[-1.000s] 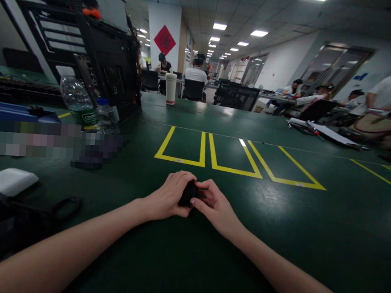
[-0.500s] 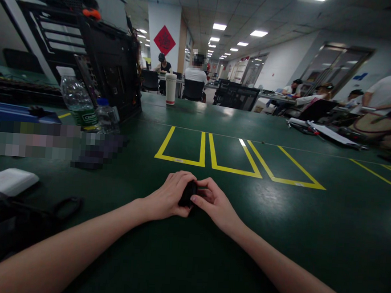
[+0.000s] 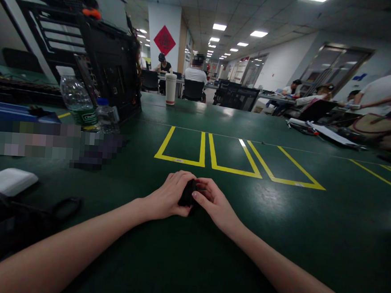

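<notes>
A small black object (image 3: 187, 193), dark and blocky, sits between my two hands just above or on the green table (image 3: 187, 262); its exact kind cannot be made out. My left hand (image 3: 171, 194) wraps round its left side, with the thumb low and the fingers over the top. From the right, my right hand (image 3: 213, 200) pinches its edge with thumb and fingertips. Much of the object is covered by my fingers. Yellow tape outlines (image 3: 227, 169) lie on the table just beyond my hands.
At left stand plastic bottles (image 3: 76, 96), a black metal frame (image 3: 110, 69), a white object (image 3: 8, 184) and black cables (image 3: 19, 223). A white cup (image 3: 170, 89) is farther back. Papers (image 3: 333, 133) lie at far right. Several people sit or stand beyond.
My right thumb and fingers have shifted slightly on the black object. My left hand stays in place. At far right, a standing person has moved an arm.
</notes>
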The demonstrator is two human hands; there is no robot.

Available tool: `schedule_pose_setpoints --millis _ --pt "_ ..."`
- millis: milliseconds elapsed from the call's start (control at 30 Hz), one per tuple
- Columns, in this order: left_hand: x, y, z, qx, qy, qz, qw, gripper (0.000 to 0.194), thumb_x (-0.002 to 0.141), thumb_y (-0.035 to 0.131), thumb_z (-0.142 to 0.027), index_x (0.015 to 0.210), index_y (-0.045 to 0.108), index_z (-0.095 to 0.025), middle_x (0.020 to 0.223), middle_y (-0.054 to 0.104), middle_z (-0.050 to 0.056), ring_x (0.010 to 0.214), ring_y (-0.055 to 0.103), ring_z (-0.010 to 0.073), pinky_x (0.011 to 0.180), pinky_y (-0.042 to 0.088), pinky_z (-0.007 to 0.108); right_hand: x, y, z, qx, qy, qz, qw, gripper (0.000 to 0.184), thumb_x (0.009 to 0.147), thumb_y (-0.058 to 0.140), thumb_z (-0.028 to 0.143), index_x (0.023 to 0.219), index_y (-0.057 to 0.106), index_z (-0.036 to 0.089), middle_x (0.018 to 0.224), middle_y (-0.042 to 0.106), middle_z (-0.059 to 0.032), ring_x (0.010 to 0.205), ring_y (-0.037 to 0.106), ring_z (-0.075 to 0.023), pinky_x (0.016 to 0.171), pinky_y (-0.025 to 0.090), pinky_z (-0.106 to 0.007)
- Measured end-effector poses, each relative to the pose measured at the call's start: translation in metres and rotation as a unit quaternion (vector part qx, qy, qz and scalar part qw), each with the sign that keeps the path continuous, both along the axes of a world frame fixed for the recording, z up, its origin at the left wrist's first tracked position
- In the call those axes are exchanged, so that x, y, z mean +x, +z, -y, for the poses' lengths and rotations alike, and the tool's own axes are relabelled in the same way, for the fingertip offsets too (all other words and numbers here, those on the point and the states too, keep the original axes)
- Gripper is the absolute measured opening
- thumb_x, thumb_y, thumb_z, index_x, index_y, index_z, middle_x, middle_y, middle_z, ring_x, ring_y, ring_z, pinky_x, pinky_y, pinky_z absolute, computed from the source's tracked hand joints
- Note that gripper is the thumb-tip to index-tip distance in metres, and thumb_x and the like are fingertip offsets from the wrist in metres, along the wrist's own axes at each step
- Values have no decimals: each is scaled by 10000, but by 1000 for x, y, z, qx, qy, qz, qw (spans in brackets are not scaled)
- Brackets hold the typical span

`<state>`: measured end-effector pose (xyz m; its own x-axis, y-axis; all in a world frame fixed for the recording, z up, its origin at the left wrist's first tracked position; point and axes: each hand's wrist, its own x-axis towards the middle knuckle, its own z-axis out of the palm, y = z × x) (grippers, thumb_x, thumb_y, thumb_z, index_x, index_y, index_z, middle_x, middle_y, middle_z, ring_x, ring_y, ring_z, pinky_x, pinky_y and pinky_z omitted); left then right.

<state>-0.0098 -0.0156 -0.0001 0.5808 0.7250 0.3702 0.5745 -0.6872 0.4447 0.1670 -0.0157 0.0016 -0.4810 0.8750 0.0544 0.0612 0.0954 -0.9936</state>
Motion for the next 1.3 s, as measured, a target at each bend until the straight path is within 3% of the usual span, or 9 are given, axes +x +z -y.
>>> schedule_pose_setpoints --millis 200,400,633,833,1033,1300 --pt "0 0 0 -6 0 3 1000 619 628 616 -184 1152 286 -209 1096 418 77 1021 423 253 871 347 410 3 0 3 1 47 -16 999 242 757 571 197 962 449 233 1018 520 -6 1009 525 -165 871 442 -352" --pt "0 1 0 -4 1 1 1000 612 647 615 -198 1159 281 -212 1105 417 78 1028 421 252 871 346 405 1 -3 2 11 22 -20 1000 151 788 533 259 917 462 227 934 523 -1 904 560 -157 765 483 -317" --pt "0 4 2 -10 -4 -3 1000 594 657 608 -198 1157 288 -211 1099 421 78 1019 426 248 861 359 401 1 0 1 -1 0 6 1000 252 781 540 250 1017 459 219 1059 511 -36 988 525 -179 849 458 -361" --pt "0 0 0 -1 3 4 1000 628 624 619 -180 1155 286 -204 1111 414 82 1030 417 254 869 351 404 2 -2 1 5 44 -18 999 223 763 571 215 951 452 228 990 526 -7 983 534 -168 853 452 -352" --pt "0 0 0 1 3 2 1000 611 643 620 -187 1154 285 -197 1106 416 80 1032 416 243 879 347 394 0 -3 1 9 18 -12 1000 170 786 536 277 925 454 226 933 528 -6 897 561 -162 760 478 -323" --pt "-1 7 3 -25 -5 -12 1000 575 674 601 -196 1160 294 -201 1113 419 83 1037 421 241 881 354 397 1 -1 0 -2 16 15 1000 233 790 529 254 1012 464 231 1053 520 -27 985 530 -176 846 453 -363"
